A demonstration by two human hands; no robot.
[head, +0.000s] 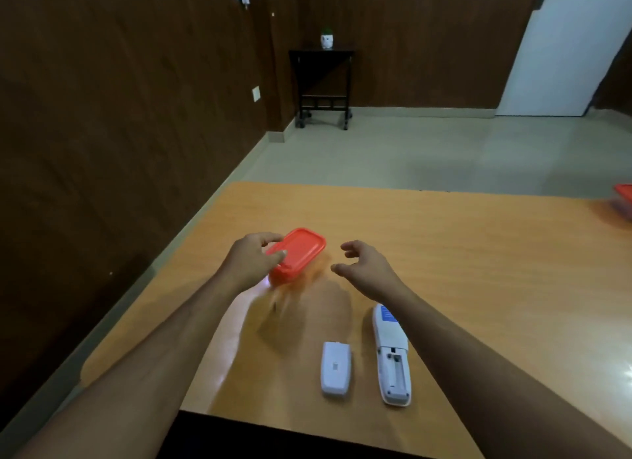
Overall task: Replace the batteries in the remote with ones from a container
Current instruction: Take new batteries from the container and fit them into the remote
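Observation:
A small container with an orange-red lid (301, 253) is lifted and tilted a little above the wooden table (478, 253); its clear body is blurred. My left hand (251, 258) grips its left end, thumb on the lid. To the right of the container, apart from it, my right hand (367, 265) hovers with fingers spread and holds nothing. The white remote (391, 352) lies face down near the table's front edge with its battery bay uncovered and bare. Its white battery cover (336, 368) lies just left of it.
A second orange-lidded container (624, 200) shows partly at the table's far right edge. Beyond the table are a tiled floor, a dark side table (321, 82) with a small white pot, brown walls and a white door (561, 48).

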